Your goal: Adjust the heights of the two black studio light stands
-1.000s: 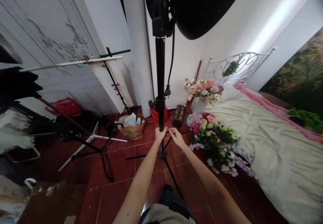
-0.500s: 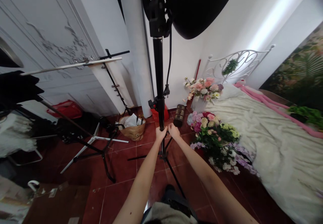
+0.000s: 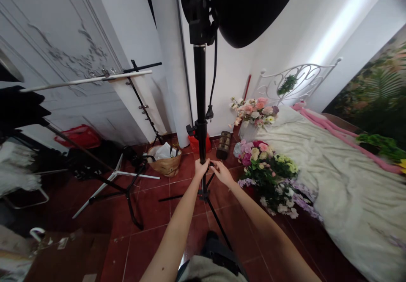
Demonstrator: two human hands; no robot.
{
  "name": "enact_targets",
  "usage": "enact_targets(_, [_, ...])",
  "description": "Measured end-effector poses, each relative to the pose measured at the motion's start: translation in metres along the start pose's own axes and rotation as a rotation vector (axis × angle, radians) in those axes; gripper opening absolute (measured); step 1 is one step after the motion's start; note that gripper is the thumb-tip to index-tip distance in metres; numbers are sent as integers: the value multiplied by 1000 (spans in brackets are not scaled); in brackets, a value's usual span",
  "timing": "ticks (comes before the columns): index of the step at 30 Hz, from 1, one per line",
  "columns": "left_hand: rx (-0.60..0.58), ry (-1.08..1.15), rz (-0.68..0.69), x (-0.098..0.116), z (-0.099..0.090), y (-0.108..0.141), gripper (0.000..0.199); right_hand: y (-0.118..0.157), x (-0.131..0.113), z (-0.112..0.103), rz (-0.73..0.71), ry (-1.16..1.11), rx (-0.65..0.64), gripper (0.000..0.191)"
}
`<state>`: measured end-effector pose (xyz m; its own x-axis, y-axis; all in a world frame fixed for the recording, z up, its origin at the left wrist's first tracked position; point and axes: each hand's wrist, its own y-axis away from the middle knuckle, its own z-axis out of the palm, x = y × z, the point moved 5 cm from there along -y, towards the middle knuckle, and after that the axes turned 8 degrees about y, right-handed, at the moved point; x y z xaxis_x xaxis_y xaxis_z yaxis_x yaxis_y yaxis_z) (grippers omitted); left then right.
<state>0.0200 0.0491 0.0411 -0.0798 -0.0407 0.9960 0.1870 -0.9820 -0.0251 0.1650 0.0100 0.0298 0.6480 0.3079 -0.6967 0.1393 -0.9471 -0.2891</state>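
Note:
A black light stand (image 3: 200, 91) rises in front of me, with a large black lamp reflector (image 3: 253, 6) at its top and a power plug (image 3: 209, 112) dangling on a cord beside the pole. My left hand (image 3: 201, 168) is wrapped round the lower pole. Just to the right, my right hand (image 3: 223, 172) has its fingers bent at a small black knob (image 3: 211, 164) on the stand; thumb and fingertips appear to pinch it. The stand's legs (image 3: 218, 222) spread over the red tiles below my hands.
Artificial flowers (image 3: 260, 155) stand at the right, by a bed with a pale cover (image 3: 342, 167). A wicker basket (image 3: 166, 165), a red bag (image 3: 199, 143) and a brown cylinder (image 3: 224, 145) sit near the wall. More stands (image 3: 128, 191) and a cardboard box (image 3: 69, 256) are at the left.
My right hand has turned and shifted slightly on the knob, its fingers more spread than before. My left hand keeps its hold on the pole. The view has shifted slightly.

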Motion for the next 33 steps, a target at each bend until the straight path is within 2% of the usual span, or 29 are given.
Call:
enact_targets(5, [-23,-4,-4,-1,0,0,29,1,0,-7,-36,3,-64,42])
enact_targets(11, [-29,-23,-10,-2,0,0,31,-2,3,-4,-80,-49,-81,40])
enact_targets(18, [10,-18,-9,2,0,0,32,-9,8,7,-45,-52,27,30])
enact_targets(22, [-5,-17,2,1,0,1,30,-15,7,13,111,-95,69,43])
enact_targets(25, [-10,-20,7,-2,0,0,28,-21,7,16,259,-211,-5,48])
enact_targets(26, [-7,-23,2,-3,-1,0,28,-23,9,17,339,-251,-49,47])
enact_targets(30, [0,-44,-8,-5,0,-1,28,-23,17,26,811,-572,-216,37])
enact_targets(33, [2,-55,-3,-1,0,0,27,-28,17,29,963,-742,-261,31])
